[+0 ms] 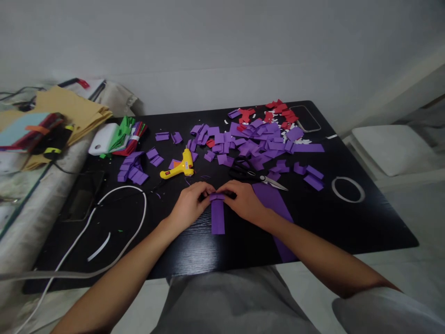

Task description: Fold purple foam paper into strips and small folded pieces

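Purple paper strip point(218, 219) lies on black tabletop point(189, 253), between both hands. Its lower part is plain, narrow and flat; upper end shows crosswise fold. Left hand point(192, 202) and right hand point(244, 200) are close together, each pinching folded end from its side.

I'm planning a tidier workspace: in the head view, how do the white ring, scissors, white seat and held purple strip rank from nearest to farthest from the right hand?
1. Purple strip: touching the right hand, at its left.
2. Scissors: just beyond the hand.
3. White ring: rightward, on the table.
4. White seat: past the table's right edge.
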A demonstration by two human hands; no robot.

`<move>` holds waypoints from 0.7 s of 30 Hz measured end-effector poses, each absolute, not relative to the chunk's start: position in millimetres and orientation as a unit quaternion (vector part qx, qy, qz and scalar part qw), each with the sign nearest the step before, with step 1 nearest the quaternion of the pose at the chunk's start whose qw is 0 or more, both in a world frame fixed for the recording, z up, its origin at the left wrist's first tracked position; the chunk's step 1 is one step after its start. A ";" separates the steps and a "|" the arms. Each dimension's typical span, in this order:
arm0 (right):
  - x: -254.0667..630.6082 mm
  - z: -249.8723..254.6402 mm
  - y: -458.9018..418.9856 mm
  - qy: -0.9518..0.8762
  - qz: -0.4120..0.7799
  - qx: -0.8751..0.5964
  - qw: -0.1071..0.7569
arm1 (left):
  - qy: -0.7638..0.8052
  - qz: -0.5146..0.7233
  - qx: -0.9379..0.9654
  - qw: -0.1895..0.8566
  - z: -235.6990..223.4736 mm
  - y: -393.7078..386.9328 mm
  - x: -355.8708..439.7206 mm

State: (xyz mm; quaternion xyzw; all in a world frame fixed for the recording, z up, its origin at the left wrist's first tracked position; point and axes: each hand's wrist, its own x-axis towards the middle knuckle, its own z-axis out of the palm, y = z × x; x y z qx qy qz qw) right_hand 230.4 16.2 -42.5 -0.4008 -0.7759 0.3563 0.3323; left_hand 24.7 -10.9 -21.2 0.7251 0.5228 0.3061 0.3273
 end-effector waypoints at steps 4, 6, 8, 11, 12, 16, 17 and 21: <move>231.0 -42.7 16.4 -0.785 0.340 -0.402 0.326 | 0.524 0.298 0.728 0.327 -21.0 -9.0 23.6; 231.0 -43.4 16.4 -0.786 0.338 -0.403 0.324 | 0.523 0.297 0.729 0.326 -20.2 -8.8 23.1; 231.0 -44.3 16.4 -0.786 0.339 -0.406 0.321 | 0.521 0.294 0.732 0.326 -19.5 -8.7 22.8; 231.3 -45.2 16.7 -0.785 0.342 -0.408 0.317 | 0.519 0.290 0.736 0.323 -19.3 -8.8 22.6; 231.6 -45.0 16.9 -0.784 0.344 -0.407 0.318 | 0.520 0.289 0.736 0.322 -19.4 -8.9 22.6; 233.0 -41.3 17.7 -0.768 0.371 -0.402 0.333 | 0.528 0.296 0.718 0.343 -20.0 -9.3 22.2; 233.3 -39.8 17.8 -0.755 0.390 -0.404 0.339 | 0.530 0.307 0.704 0.360 -20.1 -9.3 22.1; 233.6 -35.3 18.5 -0.671 0.504 -0.404 0.364 | 0.521 0.382 0.611 0.458 -19.9 -8.0 22.4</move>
